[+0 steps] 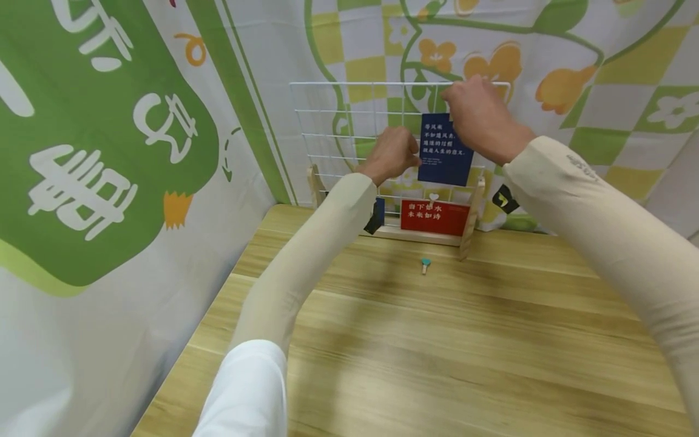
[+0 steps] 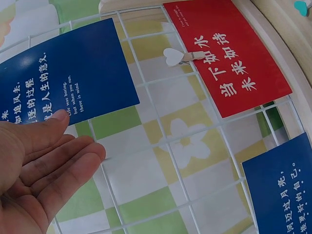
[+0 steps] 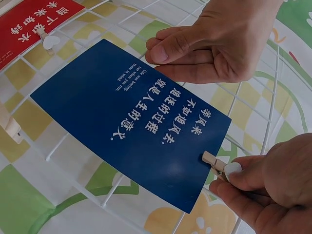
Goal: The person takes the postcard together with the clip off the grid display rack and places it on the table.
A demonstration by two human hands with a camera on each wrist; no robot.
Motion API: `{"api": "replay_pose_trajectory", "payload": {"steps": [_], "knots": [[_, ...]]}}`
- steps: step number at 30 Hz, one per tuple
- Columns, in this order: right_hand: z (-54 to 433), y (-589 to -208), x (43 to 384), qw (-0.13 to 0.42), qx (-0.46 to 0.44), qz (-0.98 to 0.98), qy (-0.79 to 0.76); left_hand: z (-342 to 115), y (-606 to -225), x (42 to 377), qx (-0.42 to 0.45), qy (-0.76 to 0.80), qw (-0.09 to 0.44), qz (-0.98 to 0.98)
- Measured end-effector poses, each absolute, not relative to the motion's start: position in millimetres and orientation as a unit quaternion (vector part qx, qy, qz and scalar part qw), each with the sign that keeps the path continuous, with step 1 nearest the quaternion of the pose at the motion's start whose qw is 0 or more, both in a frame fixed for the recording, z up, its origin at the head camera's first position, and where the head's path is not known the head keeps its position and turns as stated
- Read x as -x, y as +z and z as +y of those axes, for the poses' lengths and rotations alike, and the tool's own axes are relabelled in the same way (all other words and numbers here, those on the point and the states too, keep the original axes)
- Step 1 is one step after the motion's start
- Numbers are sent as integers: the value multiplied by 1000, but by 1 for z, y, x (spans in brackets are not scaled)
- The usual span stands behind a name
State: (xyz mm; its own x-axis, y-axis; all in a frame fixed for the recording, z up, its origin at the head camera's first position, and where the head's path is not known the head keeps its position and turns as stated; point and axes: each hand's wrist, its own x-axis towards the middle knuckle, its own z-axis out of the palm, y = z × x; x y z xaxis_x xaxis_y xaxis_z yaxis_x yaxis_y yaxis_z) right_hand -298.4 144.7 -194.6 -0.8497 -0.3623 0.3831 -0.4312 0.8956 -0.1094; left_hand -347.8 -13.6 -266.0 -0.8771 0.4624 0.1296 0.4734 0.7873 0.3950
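A blue card (image 3: 117, 112) with white writing lies against the white wire grid (image 1: 338, 135), toward its right side. At the card's top edge, my right hand (image 1: 480, 112) pinches a small wooden clothespin (image 3: 210, 159) with a white head; its jaws are on the card. My left hand (image 1: 389, 155) is beside the card's left edge, the thumb close to or touching that edge and the fingers loosely bent. Whether the left fingertips bear on the card cannot be told.
Below hangs a red card (image 1: 435, 218) with a white heart clothespin (image 2: 174, 57). Another blue card (image 2: 282, 185) is low on the grid, mostly behind my left arm in the head view. A teal-headed clothespin (image 1: 425, 265) lies on the wooden table (image 1: 437, 358). Patterned cloth (image 1: 628, 91) hangs behind.
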Motion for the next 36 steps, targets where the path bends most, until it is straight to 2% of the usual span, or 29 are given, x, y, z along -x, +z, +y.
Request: {"api": "replay_pose_trajectory", "payload": {"steps": [8, 18, 27, 36], "knots": [[143, -193, 296, 170, -199, -959, 104, -11, -265, 349, 236, -208, 9, -949], [143, -189, 296, 181, -203, -955, 113, -12, -267, 349, 268, -185, 73, -943], [142, -192, 295, 185, -200, -954, 125, -11, -269, 348, 256, -207, 73, -941], [141, -198, 296, 211, -201, -948, 126, -11, -269, 347, 252, -207, 71, -943]]}}
